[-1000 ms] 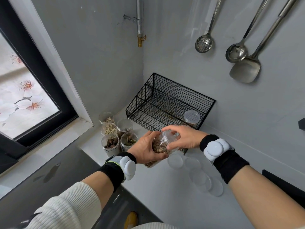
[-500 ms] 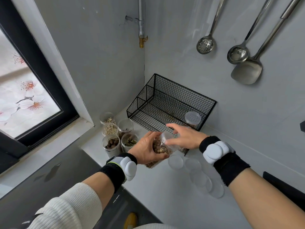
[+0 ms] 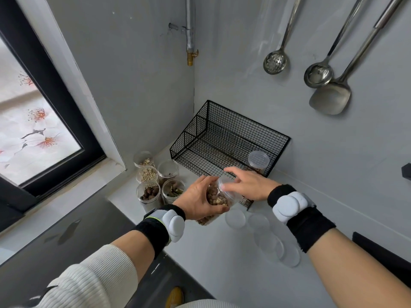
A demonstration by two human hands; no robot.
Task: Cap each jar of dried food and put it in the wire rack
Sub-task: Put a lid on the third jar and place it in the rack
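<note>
While tilted, jar point(image 3: 219, 196) of brown nuts

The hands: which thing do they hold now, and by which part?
The left hand grips a jar of brown dried food around its body; the right hand has its fingers on the clear lid at its top.

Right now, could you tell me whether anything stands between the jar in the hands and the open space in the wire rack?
Nothing visible does. The jar is held just in front of the wire rack, whose floor is bare except for one capped jar in its right corner. The rack's low front wall must be cleared.
</note>
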